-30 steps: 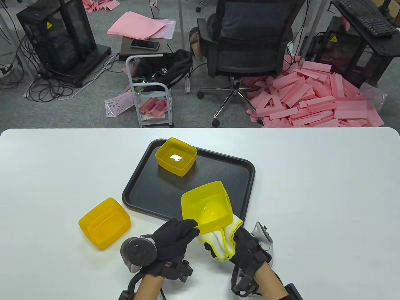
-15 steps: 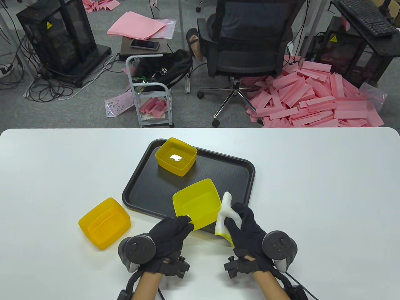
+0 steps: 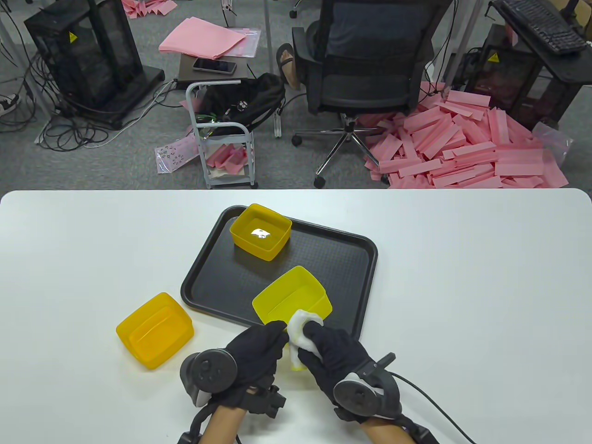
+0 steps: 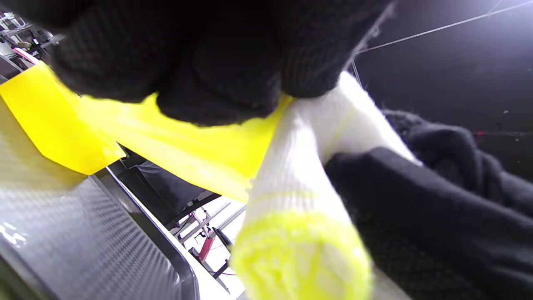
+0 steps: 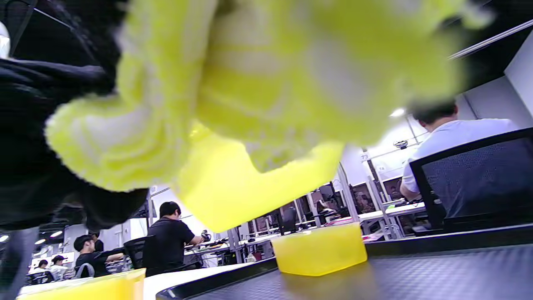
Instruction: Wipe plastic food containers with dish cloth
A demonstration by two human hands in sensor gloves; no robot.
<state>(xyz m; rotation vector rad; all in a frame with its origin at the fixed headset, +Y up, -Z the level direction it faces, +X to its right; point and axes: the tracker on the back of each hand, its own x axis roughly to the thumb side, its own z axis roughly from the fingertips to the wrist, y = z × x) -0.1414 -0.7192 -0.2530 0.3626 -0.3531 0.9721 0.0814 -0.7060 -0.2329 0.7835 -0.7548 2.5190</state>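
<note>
My left hand (image 3: 259, 347) grips the near rim of a bright yellow container (image 3: 293, 300) held over the near edge of the black tray (image 3: 342, 259). My right hand (image 3: 330, 351) holds a bunched white dish cloth with yellow edging (image 3: 299, 329) and presses it against the container's near rim, right next to my left fingers. The left wrist view shows the cloth (image 4: 300, 196) against the yellow wall (image 4: 175, 146). The right wrist view is filled by the blurred cloth (image 5: 250, 83). A second yellow container (image 3: 261, 231) sits at the tray's far left corner.
An orange-yellow container (image 3: 155, 330) stands on the white table (image 3: 462, 286) left of the tray. An office chair, a small cart and pink foam strips lie on the floor beyond the table's far edge.
The container has come down from a steep tilt to near level above the tray. My right hand turned over and moved left, bringing the cloth from the container's right side to its near rim.
</note>
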